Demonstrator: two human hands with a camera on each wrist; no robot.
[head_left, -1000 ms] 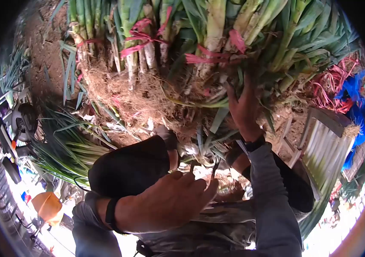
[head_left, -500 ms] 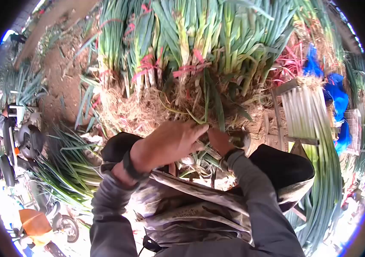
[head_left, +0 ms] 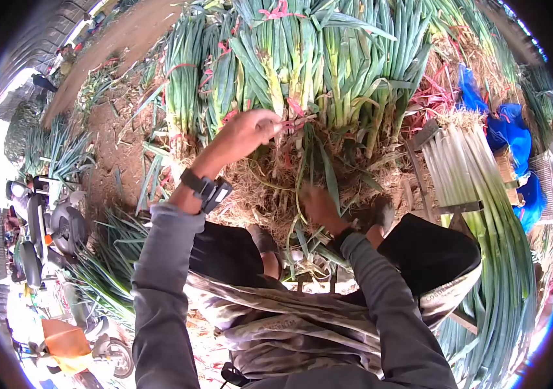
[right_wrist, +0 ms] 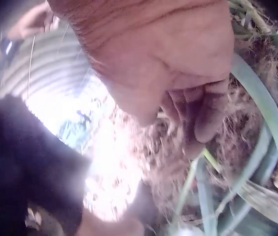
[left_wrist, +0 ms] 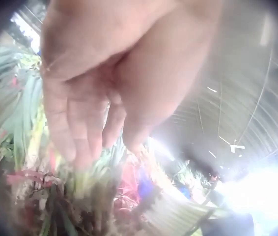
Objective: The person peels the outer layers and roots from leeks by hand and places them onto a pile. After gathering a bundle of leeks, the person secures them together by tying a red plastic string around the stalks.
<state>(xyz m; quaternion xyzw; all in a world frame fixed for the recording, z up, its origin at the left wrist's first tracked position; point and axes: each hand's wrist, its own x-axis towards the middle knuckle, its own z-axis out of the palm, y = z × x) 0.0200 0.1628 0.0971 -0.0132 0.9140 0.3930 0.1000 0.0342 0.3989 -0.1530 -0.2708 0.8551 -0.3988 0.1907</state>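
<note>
My left hand [head_left: 247, 135] reaches over the upright leek bundles [head_left: 302, 61], its fingertips beside a pink tie [head_left: 294, 106]. In the left wrist view that hand [left_wrist: 99, 73] has its fingers extended and slightly bent, thumb apart, with nothing seen between them. Lower down, my right hand [head_left: 320, 209] hangs by the tangled roots [head_left: 250, 185] and a thin yellow-green leaf [head_left: 300, 194]. The right wrist view shows this hand [right_wrist: 163, 59] with loosely bent fingers above roots and green leaves [right_wrist: 262, 93]; no firm hold on anything is visible.
Trimmed leeks [head_left: 461, 155] lie on a wooden rack at the right, beside blue plastic [head_left: 510, 139] and pink ties [head_left: 429, 100]. Loose green stalks [head_left: 111, 259] are at the left, near parked motorbikes [head_left: 69, 227]. My knees flank the work area.
My left hand has moved up and away from my right hand to the tie. My right hand, earlier up among the stems, has come down toward me and stays low.
</note>
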